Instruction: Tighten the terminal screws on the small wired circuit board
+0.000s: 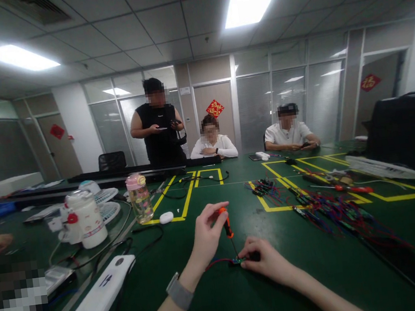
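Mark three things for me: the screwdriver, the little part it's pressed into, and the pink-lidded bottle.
screwdriver (226, 224): head view, on the orange handle held in the left hand.
small part (236, 260): head view, on its exposed end beside the right hand's fingertips.
pink-lidded bottle (140, 200): head view, on the clear body below the lid.

Wire pile (335, 210) rightward (bottle (139, 198) left)

Bare forearms, no sleeves; grey watch band (179, 294) on left wrist.
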`<state>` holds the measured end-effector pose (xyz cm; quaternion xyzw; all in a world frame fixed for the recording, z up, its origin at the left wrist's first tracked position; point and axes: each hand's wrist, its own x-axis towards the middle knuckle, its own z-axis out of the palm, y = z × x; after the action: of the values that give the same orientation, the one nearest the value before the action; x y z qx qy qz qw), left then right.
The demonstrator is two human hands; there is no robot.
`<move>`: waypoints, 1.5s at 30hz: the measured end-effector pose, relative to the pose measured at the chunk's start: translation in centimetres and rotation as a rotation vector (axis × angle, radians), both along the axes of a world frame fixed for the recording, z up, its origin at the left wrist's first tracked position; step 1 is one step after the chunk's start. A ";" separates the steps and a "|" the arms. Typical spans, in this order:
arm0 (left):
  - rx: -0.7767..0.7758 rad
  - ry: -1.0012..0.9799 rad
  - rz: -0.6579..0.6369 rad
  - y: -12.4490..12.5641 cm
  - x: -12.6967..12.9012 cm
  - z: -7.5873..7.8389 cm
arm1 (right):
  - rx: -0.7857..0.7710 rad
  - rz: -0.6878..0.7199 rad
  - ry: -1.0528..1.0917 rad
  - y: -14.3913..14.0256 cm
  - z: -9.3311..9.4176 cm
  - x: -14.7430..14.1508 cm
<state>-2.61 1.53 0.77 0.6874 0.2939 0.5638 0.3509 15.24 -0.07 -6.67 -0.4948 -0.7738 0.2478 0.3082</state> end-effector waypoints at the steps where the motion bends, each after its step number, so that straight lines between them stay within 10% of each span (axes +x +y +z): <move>1: 0.022 0.014 0.040 0.0 0.0 0.0 | 0.000 0.002 -0.001 0.0 0.0 0.0; 19: 0.017 0.034 -0.119 -0.9 0.7 0.2 | 0.002 -0.003 -0.008 0.1 -0.1 0.0; 25: 0.165 0.116 0.171 -1.2 0.9 -0.3 | -0.009 -0.010 -0.012 -0.1 0.2 -0.1; 30: 0.132 0.124 -0.050 -1.6 0.9 -0.2 | 0.005 0.002 -0.010 0.0 0.1 0.0; 36: 0.161 0.115 0.119 -0.9 0.6 -0.2 | 0.002 0.001 -0.006 0.1 -0.1 0.1; 41: -0.034 0.011 -0.121 -0.4 0.2 0.0 | -0.008 0.006 0.001 0.1 -0.1 0.0; 45: 0.052 0.040 0.085 -0.3 0.2 -0.2 | -0.010 0.000 -0.002 0.1 -0.1 -0.1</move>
<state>-2.39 1.20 0.55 0.6944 0.3152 0.5718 0.3026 15.14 0.03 -6.74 -0.4965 -0.7729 0.2510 0.3051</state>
